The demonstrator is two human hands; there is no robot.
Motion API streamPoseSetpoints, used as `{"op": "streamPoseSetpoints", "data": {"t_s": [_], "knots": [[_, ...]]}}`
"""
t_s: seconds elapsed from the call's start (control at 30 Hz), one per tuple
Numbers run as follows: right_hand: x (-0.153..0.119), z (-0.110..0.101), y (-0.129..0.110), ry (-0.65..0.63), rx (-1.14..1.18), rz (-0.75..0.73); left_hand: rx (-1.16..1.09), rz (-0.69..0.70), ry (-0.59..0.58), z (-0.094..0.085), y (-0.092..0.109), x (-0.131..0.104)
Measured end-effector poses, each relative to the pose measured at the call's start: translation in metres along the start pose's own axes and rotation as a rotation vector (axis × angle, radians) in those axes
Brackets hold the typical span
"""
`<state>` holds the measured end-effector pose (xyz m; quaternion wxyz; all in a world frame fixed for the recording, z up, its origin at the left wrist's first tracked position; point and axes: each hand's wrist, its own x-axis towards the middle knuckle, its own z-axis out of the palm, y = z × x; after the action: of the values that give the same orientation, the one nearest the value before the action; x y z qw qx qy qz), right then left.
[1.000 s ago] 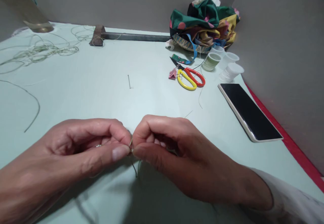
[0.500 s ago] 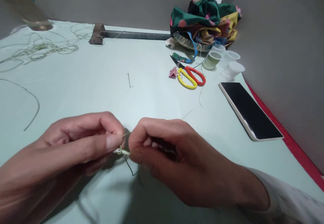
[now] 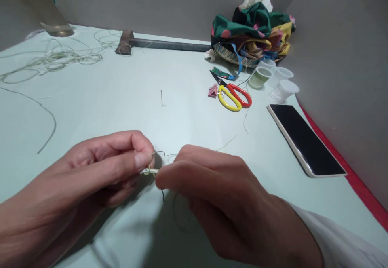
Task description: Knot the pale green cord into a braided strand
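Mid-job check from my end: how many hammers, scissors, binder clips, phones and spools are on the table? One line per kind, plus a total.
Hammer: 1
Scissors: 1
Binder clip: 1
Phone: 1
Spools: 4
Total: 8

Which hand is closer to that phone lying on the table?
Right. The right hand is left of the phone, lower in the view and not touching it; the left hand is farther off, beyond the right hand, at a small pale threaded piece.
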<state>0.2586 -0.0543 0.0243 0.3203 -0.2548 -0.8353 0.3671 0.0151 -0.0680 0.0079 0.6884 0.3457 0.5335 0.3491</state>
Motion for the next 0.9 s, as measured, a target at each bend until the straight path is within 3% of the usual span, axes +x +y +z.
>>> {"op": "streamPoseSetpoints", "data": {"t_s": [0.1,0.43,0.7,0.9], "knots": [[0.001,-0.002,0.002,0.012,-0.124,-0.036,0.114,0.001,0.02,0.002,0.003,0.001],[-0.004,0.021,0.0,0.097,-0.375,-0.033,0.12,0.013,0.036,0.004,0.0,0.0],[-0.001,0.021,0.001,0.171,-0.399,-0.097,0.107,-0.006,0.0,0.002,0.0,-0.002],[-0.001,0.022,0.001,0.15,-0.344,-0.091,0.023,-0.047,-0.037,-0.006,-0.002,-0.005]]}}
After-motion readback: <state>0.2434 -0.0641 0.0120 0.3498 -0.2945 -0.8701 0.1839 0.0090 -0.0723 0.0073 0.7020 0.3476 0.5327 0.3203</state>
